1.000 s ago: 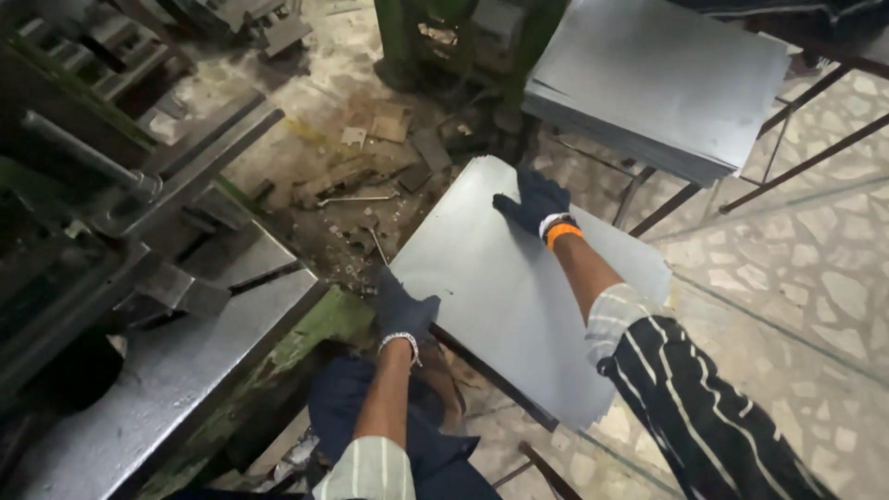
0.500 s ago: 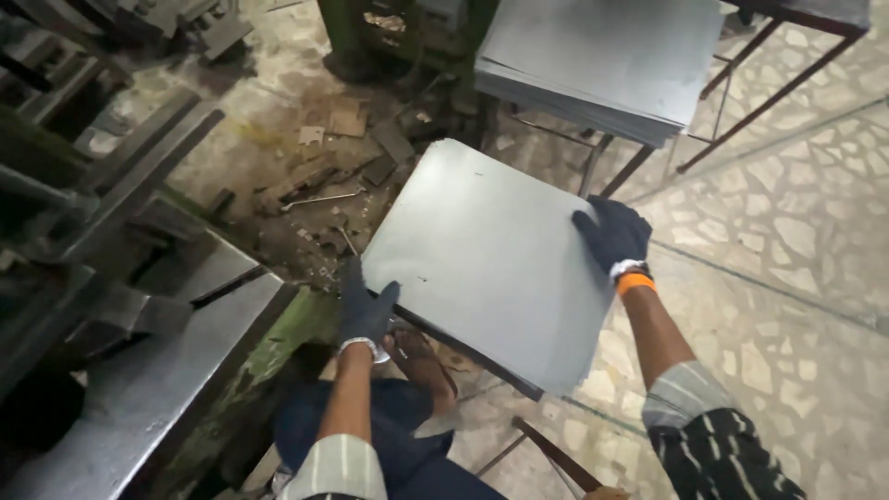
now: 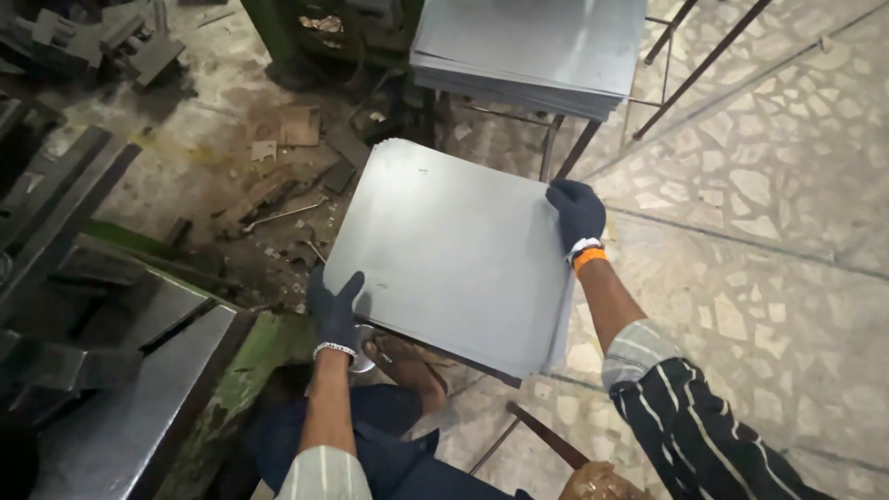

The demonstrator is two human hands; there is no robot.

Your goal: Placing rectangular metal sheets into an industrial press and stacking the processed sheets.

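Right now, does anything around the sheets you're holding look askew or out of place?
Yes. The sheet stack held by the left hand and right hand is fanned, its edges stepped at the top-left and lower-right corners. Scrap pieces and a wrench litter the floor beside it.

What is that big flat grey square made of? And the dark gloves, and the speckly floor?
The large grey flat sheet looks like thin metal, probably steel: smooth, dull sheen, sharp edges, several stacked together. The dark gloves on the left hand and right hand look like knitted fabric with white cuffs, perhaps coated; hard to tell. The pale speckled floor looks like stone-chip terrazzo, with matte mosaic pieces.
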